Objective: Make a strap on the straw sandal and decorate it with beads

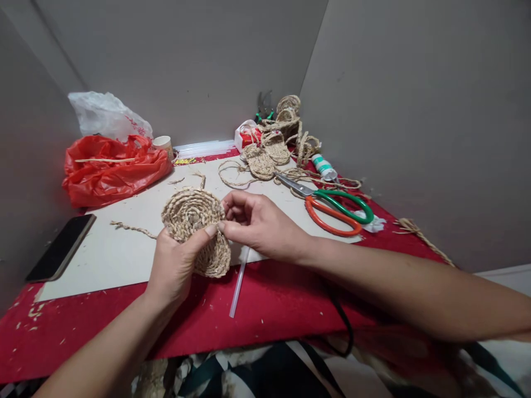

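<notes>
A coiled piece of braided straw (193, 207), shaped like a small slipper sole with rounded ends, is held up over the board. My left hand (176, 257) grips its lower left side, thumb laid across the front. At its right edge my right hand (253, 224) is closed in a pinch, thumb and fingertips against the straw; whatever thin strand or tool lies between them is too small to make out. A loose braid end (133, 228) sticks out left, and another short one (201, 178) rises at the top. Below my right hand lies a translucent plastic stick (239, 284).
Green-and-orange-handled scissors (332, 207) lie right of my hands. Behind them are small woven straw slippers (260, 160), straw cord and a thread spool (324, 167). A red plastic bag (116, 171), paper cup (164, 145) and phone (62, 246) are on the left. Grey walls enclose the table.
</notes>
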### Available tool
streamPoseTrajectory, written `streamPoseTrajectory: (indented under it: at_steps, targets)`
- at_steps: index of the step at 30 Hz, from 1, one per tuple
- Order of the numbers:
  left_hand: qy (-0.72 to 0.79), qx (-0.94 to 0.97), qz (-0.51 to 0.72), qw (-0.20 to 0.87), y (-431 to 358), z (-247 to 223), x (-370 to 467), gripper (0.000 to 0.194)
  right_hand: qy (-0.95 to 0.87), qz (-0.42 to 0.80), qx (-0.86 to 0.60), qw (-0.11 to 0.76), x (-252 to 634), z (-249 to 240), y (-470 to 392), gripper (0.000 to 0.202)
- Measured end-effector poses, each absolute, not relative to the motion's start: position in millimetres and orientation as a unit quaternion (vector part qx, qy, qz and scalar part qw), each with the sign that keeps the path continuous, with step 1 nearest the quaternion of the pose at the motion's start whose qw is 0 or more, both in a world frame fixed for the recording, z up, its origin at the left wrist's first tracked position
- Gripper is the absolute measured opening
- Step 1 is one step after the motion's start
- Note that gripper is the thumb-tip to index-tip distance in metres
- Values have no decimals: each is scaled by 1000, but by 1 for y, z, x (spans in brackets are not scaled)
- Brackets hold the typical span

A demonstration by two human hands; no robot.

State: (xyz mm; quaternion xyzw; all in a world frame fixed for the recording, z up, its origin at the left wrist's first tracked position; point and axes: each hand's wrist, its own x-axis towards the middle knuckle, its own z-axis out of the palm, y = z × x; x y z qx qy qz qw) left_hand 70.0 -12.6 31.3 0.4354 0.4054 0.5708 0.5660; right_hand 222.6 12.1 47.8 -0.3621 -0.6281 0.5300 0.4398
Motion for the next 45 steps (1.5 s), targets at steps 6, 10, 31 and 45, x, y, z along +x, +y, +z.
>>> streamPoseTrajectory:
  at_steps: [6, 10, 31, 45]
  targets:
    - [397, 398, 564, 605, -9, 35, 72, 48, -617, 535, -370, 443, 223, 47, 14, 18]
    - [387, 375, 572, 618, -7, 41, 68, 50, -623, 515, -344, 478, 228, 49, 8, 30]
    - [402, 297, 625, 600, -5, 40, 66, 30, -776, 307, -264, 484, 215, 27, 0, 37]
    - [376, 254, 639, 621, 2, 35, 63, 27, -731, 416, -309, 444, 206, 30, 2, 45]
